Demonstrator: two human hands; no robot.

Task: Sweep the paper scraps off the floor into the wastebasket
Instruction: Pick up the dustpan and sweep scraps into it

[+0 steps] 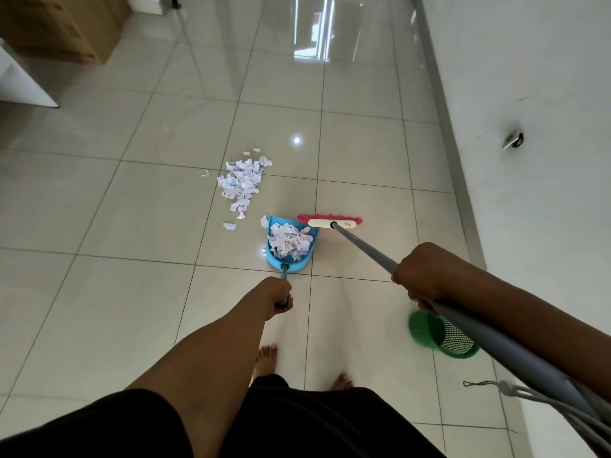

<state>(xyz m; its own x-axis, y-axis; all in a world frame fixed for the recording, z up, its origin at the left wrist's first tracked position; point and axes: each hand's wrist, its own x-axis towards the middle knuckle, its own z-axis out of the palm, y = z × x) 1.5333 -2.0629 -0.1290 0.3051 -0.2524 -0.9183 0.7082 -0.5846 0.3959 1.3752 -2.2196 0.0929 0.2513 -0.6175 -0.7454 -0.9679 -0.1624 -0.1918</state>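
Presently, items in view and the hazards attached to each.

Dustpan (291, 242), blue, centre of the frame, on the tiled floor (132, 292). Heaped with paper scraps; one scrap sits at its upper left rim. Risk: a tilt or quick swing on the way to the wastebasket would likely spill the heap, since the load looks light and loosely piled.

Left hand (276, 297), below the dustpan, fingers curled tight around the short dustpan handle. Risk: a twist of the wrist here would tip the pan sideways.

Broom (330, 221), red bristles under a pale head, just right of the dustpan's upper edge, its grey pole running down to the lower right. Risk: a fast stroke could scatter the scraps rather than gather them.

Right hand (421, 279), right of centre, wrapped closed around the broom pole. A cord (489, 385) trails from the pole's end at lower right and might snag.

Scrap pile (241, 183), left of centre and above the dustpan, not yet collected; stray bits (229, 225) lie beside it. Risk: strays may be missed or blown about by the broom.

Wastebasket (436, 335), green, lower right, partly hidden behind the pole and the right arm. It appears tilted or blurred; I cannot tell which. Risk: emptying the pan with the pole in the way could miss the opening.

Bare feet (266, 358), lower centre, near the carry path.
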